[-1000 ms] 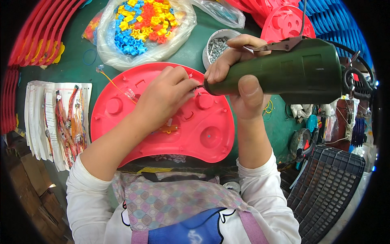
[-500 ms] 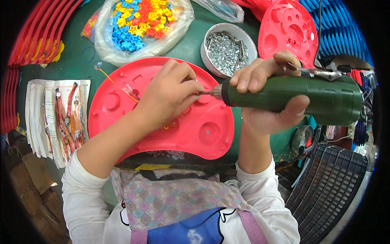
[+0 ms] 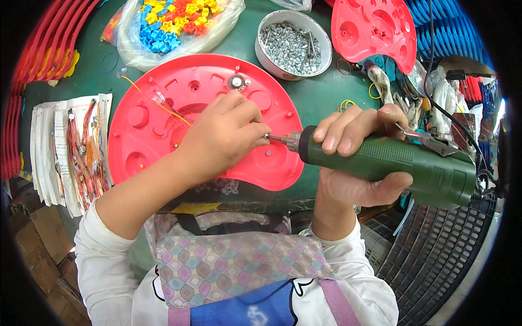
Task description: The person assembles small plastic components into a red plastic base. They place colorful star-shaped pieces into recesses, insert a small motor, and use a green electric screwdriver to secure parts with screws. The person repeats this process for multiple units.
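My right hand [image 3: 361,157] is wrapped around a green electric screwdriver [image 3: 402,165], which lies almost level and points left. Its metal bit meets the fingertips of my left hand [image 3: 228,133], which pinch a small screw [image 3: 267,136] at the bit's end. Both are above the right part of a red plastic panel [image 3: 190,89] with raised bosses and round wells. A round silver-and-black part [image 3: 236,82] sits at the panel's far side. Thin red and yellow wires [image 3: 173,111] run across the panel and under my left hand, which hides its middle.
A white bowl of metal screws [image 3: 293,68] stands beyond the panel. A plastic bag [image 3: 217,43] holds star-shaped pieces. Wire bundles [image 3: 81,152] lie on papers at left. Another red panel [image 3: 375,32], tools [image 3: 408,103] and a black cord [image 3: 462,127] are at right.
Both hands and the screwdriver have shifted nearer over the panel, uncovering the round silver part. The screwdriver's rear end has dipped. The whole view has shifted slightly.
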`<action>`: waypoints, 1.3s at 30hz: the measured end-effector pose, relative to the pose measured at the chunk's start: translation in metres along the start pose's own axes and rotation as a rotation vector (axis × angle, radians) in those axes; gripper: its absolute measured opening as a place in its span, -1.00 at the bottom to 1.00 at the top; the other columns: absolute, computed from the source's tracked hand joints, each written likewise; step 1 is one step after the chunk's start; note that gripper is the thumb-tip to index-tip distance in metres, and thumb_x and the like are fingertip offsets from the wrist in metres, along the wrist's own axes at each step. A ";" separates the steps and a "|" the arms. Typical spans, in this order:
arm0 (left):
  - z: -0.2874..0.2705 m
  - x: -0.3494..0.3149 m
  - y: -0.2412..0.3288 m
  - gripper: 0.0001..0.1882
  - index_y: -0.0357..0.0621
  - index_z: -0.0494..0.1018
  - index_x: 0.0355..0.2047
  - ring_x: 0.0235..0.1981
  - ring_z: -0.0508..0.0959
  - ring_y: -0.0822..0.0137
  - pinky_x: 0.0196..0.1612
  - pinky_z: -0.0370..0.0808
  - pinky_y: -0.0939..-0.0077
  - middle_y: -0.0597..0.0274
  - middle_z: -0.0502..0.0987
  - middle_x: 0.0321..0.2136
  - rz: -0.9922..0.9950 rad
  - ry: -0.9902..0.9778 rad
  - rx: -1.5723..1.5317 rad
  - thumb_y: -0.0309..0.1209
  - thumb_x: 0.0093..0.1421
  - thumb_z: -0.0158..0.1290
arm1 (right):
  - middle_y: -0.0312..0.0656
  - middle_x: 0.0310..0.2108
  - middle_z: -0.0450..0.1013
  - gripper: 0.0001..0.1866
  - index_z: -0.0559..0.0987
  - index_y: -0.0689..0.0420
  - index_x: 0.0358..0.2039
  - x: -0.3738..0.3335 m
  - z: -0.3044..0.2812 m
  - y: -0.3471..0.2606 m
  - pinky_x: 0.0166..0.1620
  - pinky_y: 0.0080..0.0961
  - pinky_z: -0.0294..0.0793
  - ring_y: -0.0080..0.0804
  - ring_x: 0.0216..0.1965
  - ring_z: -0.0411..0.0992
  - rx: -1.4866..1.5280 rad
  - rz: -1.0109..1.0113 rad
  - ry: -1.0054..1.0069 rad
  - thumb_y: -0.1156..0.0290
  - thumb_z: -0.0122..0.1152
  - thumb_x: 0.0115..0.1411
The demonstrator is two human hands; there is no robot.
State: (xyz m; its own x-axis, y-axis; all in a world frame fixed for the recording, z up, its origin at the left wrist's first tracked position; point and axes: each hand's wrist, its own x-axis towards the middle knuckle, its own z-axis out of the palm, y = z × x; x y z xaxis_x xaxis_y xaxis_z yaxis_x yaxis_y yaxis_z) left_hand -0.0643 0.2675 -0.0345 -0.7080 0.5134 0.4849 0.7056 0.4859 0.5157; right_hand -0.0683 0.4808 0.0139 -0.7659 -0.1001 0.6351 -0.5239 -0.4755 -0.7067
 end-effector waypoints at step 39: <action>0.007 0.002 0.014 -0.86 -0.03 0.58 -0.43 -0.18 0.42 0.09 -0.11 0.41 0.17 0.18 0.38 -0.33 0.018 -0.265 -0.009 -0.46 -0.04 0.29 | -0.20 -0.35 0.53 -0.53 0.45 0.20 -0.09 -0.038 -0.022 0.024 -0.15 -0.39 0.48 -0.37 -0.37 0.47 -0.284 0.076 -0.376 0.25 0.41 0.08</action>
State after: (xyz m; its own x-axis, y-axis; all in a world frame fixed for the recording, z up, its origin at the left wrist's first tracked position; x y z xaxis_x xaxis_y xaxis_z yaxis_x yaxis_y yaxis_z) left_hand -0.0559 0.2803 -0.0310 -0.6618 0.6901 0.2930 0.7173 0.4691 0.5152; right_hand -0.0602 0.4923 -0.0339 -0.6457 -0.4592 0.6101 -0.5928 -0.2021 -0.7796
